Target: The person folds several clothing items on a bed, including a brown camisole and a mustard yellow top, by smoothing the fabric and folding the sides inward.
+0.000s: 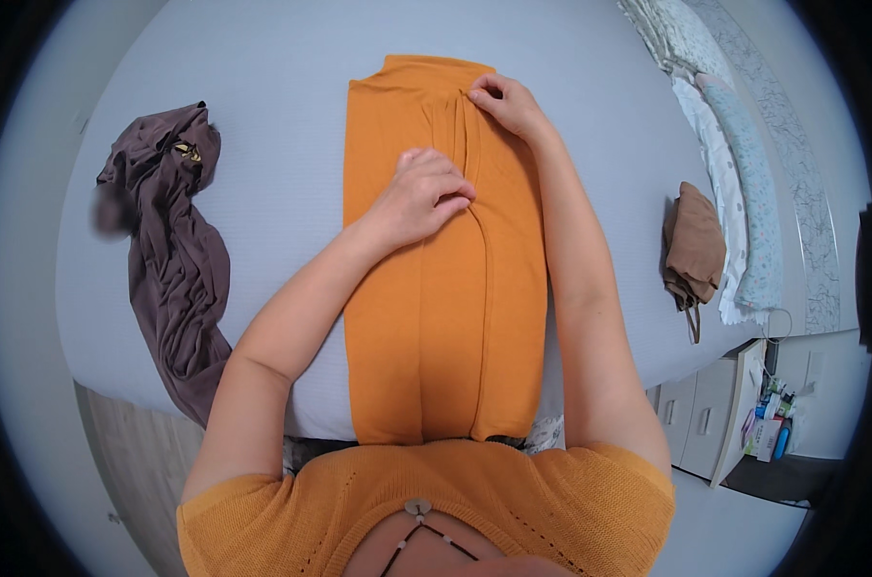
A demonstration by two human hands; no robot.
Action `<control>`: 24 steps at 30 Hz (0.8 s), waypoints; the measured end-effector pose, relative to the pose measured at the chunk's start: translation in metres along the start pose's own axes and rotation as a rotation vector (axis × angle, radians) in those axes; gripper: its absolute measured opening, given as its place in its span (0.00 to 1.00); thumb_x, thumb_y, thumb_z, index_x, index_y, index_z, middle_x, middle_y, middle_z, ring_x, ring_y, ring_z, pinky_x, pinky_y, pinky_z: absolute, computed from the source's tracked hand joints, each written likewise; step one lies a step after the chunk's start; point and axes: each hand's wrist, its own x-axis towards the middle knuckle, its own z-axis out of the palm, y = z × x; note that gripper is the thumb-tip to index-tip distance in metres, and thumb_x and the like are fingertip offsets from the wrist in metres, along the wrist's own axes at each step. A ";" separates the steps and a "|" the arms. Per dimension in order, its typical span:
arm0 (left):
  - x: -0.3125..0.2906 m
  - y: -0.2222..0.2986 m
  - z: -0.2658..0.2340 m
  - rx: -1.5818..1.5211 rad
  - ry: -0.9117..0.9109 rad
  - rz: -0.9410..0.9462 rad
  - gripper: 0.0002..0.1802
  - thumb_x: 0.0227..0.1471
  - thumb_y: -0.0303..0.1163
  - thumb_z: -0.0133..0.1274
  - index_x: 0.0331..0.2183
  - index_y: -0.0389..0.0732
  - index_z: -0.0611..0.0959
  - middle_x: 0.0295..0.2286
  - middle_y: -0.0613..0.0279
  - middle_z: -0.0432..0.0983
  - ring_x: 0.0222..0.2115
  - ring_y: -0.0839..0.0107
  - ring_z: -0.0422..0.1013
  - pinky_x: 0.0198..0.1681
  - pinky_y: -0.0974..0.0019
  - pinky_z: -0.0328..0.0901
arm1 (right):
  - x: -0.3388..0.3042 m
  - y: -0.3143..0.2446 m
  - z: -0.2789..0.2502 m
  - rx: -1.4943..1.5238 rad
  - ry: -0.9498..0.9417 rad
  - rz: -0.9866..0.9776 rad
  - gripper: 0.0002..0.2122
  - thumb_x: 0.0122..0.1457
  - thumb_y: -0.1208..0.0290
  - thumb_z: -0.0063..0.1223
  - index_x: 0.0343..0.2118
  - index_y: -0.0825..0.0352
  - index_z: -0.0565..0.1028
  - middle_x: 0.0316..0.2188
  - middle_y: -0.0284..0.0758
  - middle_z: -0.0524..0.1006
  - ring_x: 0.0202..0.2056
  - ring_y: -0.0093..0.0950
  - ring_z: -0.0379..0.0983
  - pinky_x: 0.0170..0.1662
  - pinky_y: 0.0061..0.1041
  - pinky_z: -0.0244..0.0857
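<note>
A mustard-orange garment (388,317) lies lengthwise in front of me, its far end narrowing to a raised straight band like a high neck. Its sides are folded inward, and a long folded edge runs down right of the middle. At the far right of the garment, my right hand (513,106) pinches the cloth near the top, where small pleats gather. My left hand (423,199) rests across the middle, thumb and fingers closed on the folded edge. The near end reaches the bed's front edge, close against my body.
The garment lies on a bed with a pale blue-grey sheet (282,192). A crumpled dark purple-brown garment (181,260) stretches along the left. A folded brown cloth item (695,245) with a strap sits at the right, near floral bedding (744,192). White drawers (695,423) stand beyond the right corner.
</note>
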 end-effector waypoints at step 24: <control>-0.001 0.009 -0.001 0.252 -0.107 -0.050 0.16 0.50 0.34 0.54 0.38 0.35 0.74 0.50 0.46 0.65 0.53 0.53 0.61 0.58 0.53 0.54 | -0.053 -0.009 0.019 -0.332 0.227 -0.416 0.15 0.60 0.65 0.45 0.49 0.62 0.71 0.53 0.37 0.68 0.56 0.35 0.62 0.57 0.39 0.52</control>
